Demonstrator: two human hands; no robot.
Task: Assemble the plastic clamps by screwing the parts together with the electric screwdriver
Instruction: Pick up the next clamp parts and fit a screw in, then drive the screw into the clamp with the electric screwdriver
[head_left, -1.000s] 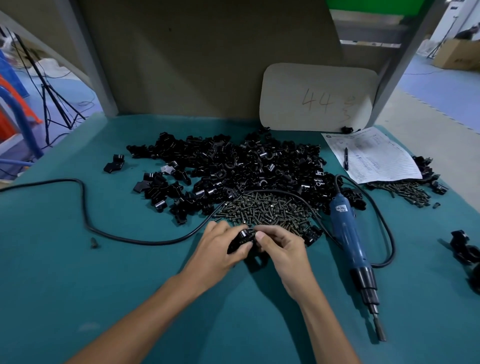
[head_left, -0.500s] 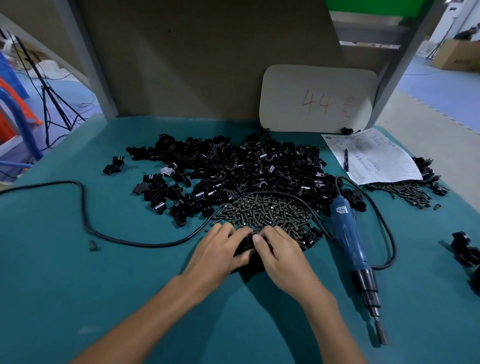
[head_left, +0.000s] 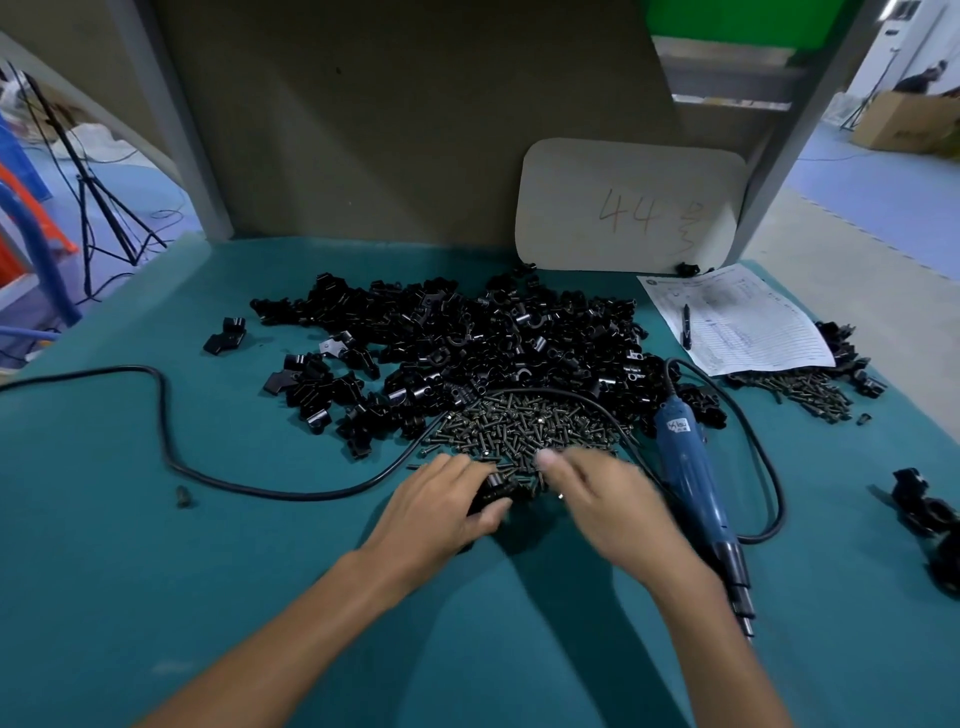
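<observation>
My left hand (head_left: 441, 506) grips a black plastic clamp (head_left: 497, 490) on the teal mat, thumb against its near side. My right hand (head_left: 602, 501) is motion-blurred just right of the clamp, off it, its fingers stretched over the near edge of the screw pile (head_left: 524, 423). The blue electric screwdriver (head_left: 693, 470) lies on the mat to the right of my right hand, bit pointing toward me. Behind the screws spreads a big heap of black clamp parts (head_left: 467, 338).
The screwdriver's black cord (head_left: 161, 415) loops across the left of the mat and around the screws. A paper form with a pen (head_left: 737, 322) lies back right over a second screw pile (head_left: 800, 389). Black clamps (head_left: 930, 512) sit at the right edge.
My right hand has let go of the clamp and swung right, toward the screws and the screwdriver. My left hand stays on the clamp.
</observation>
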